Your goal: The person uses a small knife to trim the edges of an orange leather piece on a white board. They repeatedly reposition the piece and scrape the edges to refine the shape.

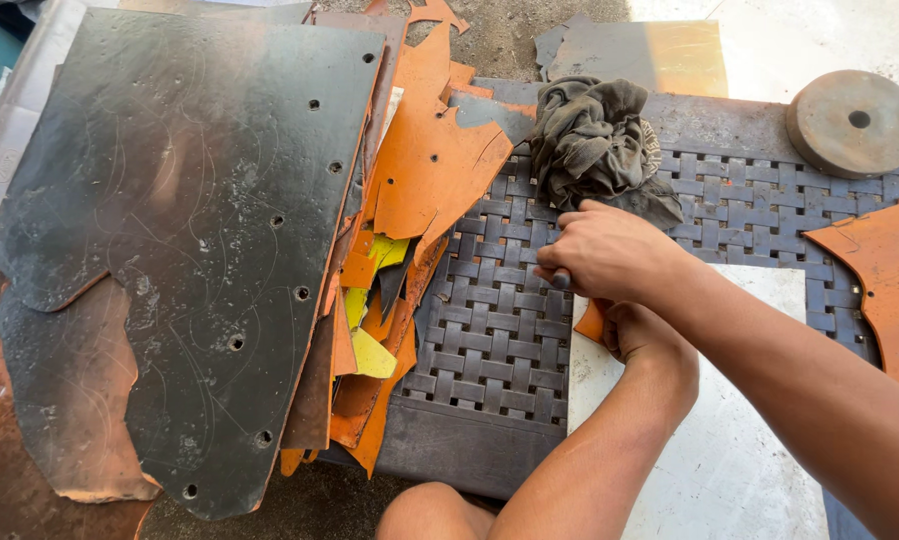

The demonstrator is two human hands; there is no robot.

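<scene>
Knee (424, 510) and both forearms enter from the lower edge, nearest the viewer. Right hand (609, 252) lies uppermost, its fingers (559, 272) curled tightly into a fist around a dark, slender tool (561, 282), of which only a short end shows below the knuckles. Left hand (637, 330) sits directly beneath the right, fingers folded closed and pressing on a small orange leather piece (591, 322); only a corner of that piece is visible, resting at the edge of a pale slab (739, 440) on the surface. Beside the slab is a grey woven mat (489, 330). A crumpled dark rag (594, 140) lies just above the right hand, close to its knuckles. To the left, a large black leather sheet (189, 230) overlaps a heap of orange and yellow offcuts (409, 200). A round metal disc (854, 122) rests at upper right, well apart from both hands.
</scene>
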